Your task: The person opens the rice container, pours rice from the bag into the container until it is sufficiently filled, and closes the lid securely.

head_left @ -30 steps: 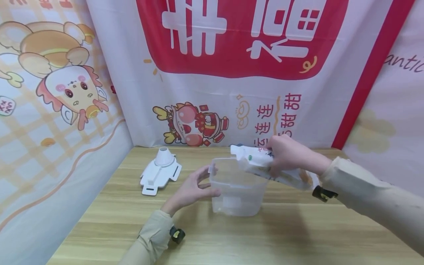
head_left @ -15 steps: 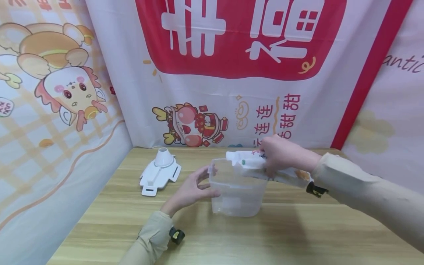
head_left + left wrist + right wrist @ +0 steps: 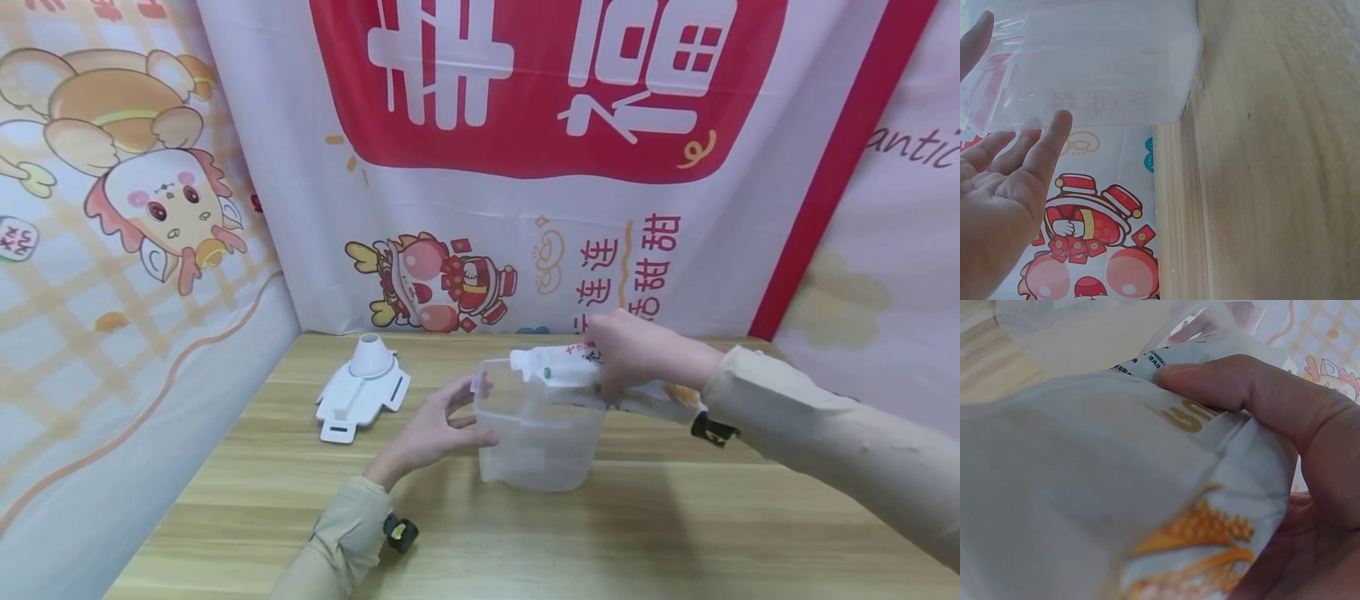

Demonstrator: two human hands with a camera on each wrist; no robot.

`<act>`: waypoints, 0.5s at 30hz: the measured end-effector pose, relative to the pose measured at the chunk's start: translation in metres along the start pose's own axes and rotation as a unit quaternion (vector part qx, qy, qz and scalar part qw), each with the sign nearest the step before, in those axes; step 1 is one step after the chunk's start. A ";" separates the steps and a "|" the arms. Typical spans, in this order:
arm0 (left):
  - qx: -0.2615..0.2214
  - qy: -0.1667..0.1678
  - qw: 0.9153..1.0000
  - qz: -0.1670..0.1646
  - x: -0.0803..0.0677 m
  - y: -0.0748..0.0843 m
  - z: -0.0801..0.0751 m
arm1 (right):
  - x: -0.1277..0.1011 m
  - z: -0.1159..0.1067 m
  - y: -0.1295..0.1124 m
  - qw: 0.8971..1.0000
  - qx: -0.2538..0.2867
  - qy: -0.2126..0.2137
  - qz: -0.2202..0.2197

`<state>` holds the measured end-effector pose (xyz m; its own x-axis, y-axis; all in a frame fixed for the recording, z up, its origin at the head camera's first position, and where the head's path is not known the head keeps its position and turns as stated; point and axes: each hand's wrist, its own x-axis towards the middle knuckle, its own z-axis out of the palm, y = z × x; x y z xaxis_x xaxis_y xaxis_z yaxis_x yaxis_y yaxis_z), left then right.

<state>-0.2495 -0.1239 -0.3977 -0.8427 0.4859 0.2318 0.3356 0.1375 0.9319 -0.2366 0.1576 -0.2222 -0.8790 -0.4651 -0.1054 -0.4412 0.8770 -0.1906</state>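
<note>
A clear plastic container (image 3: 536,442) stands open on the wooden table (image 3: 675,533). My left hand (image 3: 435,429) touches its left wall with straight fingers (image 3: 1047,147), steadying the container (image 3: 1097,62). My right hand (image 3: 637,350) grips a white printed bag (image 3: 558,367) lying almost level, its mouth end over the container's back rim. In the right wrist view my thumb (image 3: 1247,387) presses the white bag (image 3: 1085,487), which carries a golden grain picture.
A white lid with a round spout (image 3: 363,392) lies on the table at the back left. Printed cloth backdrops (image 3: 525,167) close the table in at the back and on both sides.
My right hand has carried the bag to the left and tipped it flatter, so its mouth end now reaches over the container. My left hand has stayed on the container.
</note>
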 end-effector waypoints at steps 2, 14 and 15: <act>0.002 0.002 1.000 -0.003 0.000 0.000 0.000 | 0.000 0.000 0.000 1.000 0.002 -0.001 -0.004; -0.001 0.000 1.000 -0.002 0.000 0.001 0.000 | -0.001 0.000 -0.002 1.000 -0.005 -0.007 -0.005; 0.000 0.000 1.000 0.000 0.000 0.001 0.000 | -0.001 -0.001 -0.003 1.000 -0.006 -0.009 -0.002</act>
<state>-0.2490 -0.1239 -0.3968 -0.8427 0.4865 0.2307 0.3345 0.1373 0.9324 -0.2347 0.1557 -0.2208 -0.8742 -0.4698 -0.1225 -0.4459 0.8768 -0.1799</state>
